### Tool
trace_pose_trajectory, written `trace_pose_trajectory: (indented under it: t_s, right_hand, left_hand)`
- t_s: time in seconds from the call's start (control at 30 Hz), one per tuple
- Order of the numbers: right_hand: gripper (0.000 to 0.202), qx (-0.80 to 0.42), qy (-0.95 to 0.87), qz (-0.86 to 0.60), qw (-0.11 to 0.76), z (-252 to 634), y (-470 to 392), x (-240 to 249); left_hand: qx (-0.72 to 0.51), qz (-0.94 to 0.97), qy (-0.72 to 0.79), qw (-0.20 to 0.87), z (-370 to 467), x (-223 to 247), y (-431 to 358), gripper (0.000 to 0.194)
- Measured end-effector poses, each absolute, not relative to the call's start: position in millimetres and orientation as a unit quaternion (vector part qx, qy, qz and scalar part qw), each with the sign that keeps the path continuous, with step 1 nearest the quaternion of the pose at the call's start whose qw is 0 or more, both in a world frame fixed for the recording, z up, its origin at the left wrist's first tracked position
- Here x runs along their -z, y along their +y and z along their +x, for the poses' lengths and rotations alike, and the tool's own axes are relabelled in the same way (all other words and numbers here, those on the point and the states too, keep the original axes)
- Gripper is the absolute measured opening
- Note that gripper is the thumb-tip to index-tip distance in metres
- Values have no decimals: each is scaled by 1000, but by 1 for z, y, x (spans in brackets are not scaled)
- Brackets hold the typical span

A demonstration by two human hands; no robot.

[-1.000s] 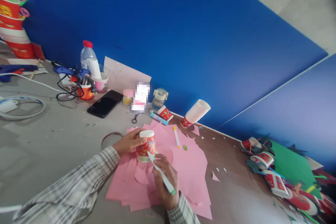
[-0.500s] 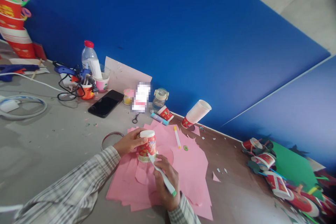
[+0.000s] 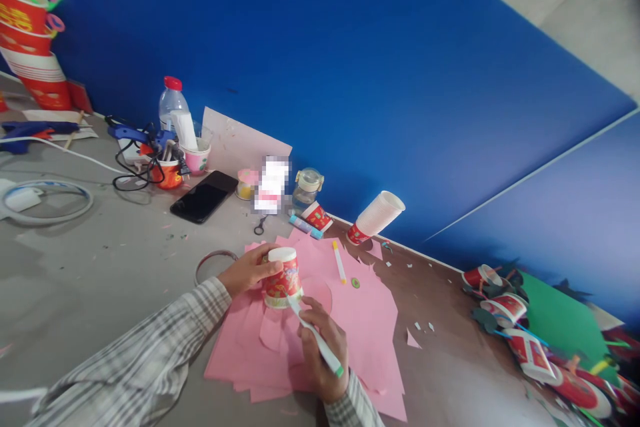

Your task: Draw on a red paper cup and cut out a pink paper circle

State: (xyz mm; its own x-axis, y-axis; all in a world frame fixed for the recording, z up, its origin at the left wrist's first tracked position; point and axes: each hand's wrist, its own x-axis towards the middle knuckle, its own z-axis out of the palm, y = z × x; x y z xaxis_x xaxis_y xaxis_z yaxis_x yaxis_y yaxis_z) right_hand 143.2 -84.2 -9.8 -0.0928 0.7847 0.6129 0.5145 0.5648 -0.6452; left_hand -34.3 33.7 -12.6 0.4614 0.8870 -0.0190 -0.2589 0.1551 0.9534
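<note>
**Marker at the rim of an upturned cup**

On the grey table (image 3: 90, 260), far left, a stack of red-and-white paper cups (image 3: 30, 47) stands against the blue wall, with a white ring-shaped cable holder (image 3: 47, 203) lying in front of it. Further right sit a clear water bottle with a red cap (image 3: 173, 103), a blue glue gun (image 3: 135, 135) among black cords, and a black phone (image 3: 204, 196) lying flat.

Near the middle, the left hand (image 3: 247, 270) wraps its fingers around the side of a red patterned paper cup (image 3: 283, 278), which stands upside down on a pile of pink paper sheets (image 3: 360, 333). Just beside it, the right hand (image 3: 323, 347) pinches a white marker with a green end (image 3: 316, 337), its tip touching the pink paper at the cup's lower rim. A faint curved line shows on the paper right of the cup, so an outline around the rim looks partly drawn; how much of the circle is closed cannot be told, since cup and hands hide the near side. No cutting of that sheet is under way.

Beyond lie a second marker (image 3: 339, 261), a tipped stack of white cups (image 3: 377, 215), and, far right, decorated cups on green paper (image 3: 555, 320).
</note>
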Motion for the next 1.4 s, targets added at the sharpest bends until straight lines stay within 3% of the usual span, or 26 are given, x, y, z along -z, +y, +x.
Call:
trace_pose_trajectory:
  t_s: [0.6,1.4]
  right_hand:
    - [17,-133,-689,-462,542,145,-85,5]
    - [19,-75,-711,-464,522,141,-83,9]
  left_hand:
    - [-412,497,317,695,-34,11,34,54]
    - [-417,504,312,689,-35,8,33,52]
